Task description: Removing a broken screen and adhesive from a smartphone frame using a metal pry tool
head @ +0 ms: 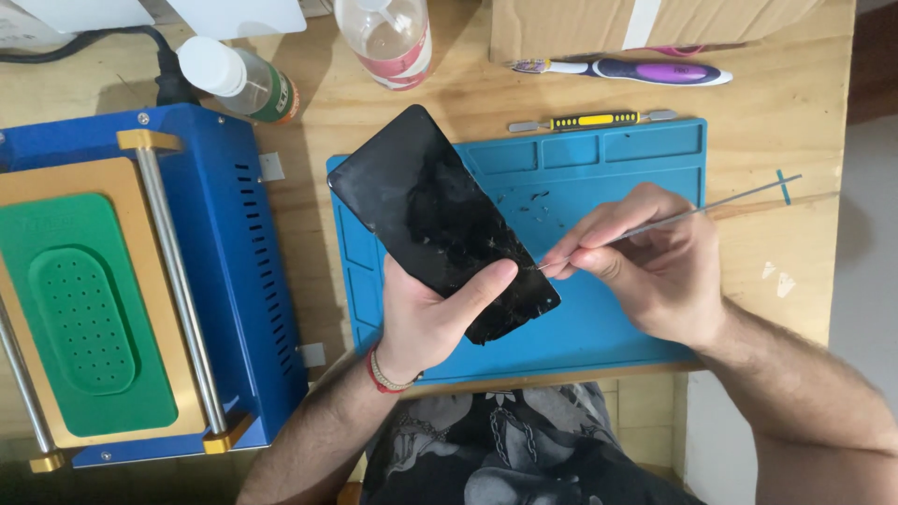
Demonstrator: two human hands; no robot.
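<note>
My left hand (426, 318) grips a black phone (435, 220) with a cracked glass face, held tilted above a blue work mat (608, 178); my thumb lies across its lower part. My right hand (645, 257) pinches a thin metal pry tool (692, 213), a long flat blade whose tip touches the phone's right edge near the lower corner. Small dark glass bits lie on the mat behind the phone.
A blue machine (215, 271) with a green perforated pad (84, 318) stands at left. Two plastic bottles (238, 79) (385, 37), a cardboard box (599, 23), a toothbrush (636, 71) and a yellow-and-black pry bar (594, 120) lie along the wooden table's far side.
</note>
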